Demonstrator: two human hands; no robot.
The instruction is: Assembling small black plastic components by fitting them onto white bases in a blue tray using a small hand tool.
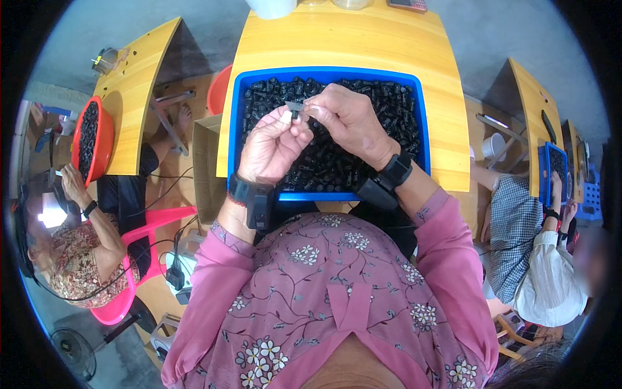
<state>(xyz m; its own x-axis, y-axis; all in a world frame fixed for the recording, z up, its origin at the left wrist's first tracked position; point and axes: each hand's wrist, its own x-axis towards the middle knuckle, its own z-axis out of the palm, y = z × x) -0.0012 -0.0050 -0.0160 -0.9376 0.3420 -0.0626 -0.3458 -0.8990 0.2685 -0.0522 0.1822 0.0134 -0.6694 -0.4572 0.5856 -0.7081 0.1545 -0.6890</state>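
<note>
A small black part (295,115) is pinched upright between the thumb and fingers of my left hand (269,148). Across its top lies a thin, flat grey piece (295,106), which looks like a blade, though its kind is too small to be sure of. My right hand (353,123) is closed, its thumb and forefinger at the right end of that grey piece. Both hands are above a blue tray (424,129) filled with many short, dark, cylinder-like parts (330,159). Dark bands with small boxes are strapped round both wrists.
The tray stands on a yellow wooden table (337,39). At its far edge are a white container (272,8) and a red device (408,5). A cardboard box (207,165) sits left of the table. People work at tables on both sides, one beside a red basin (108,146).
</note>
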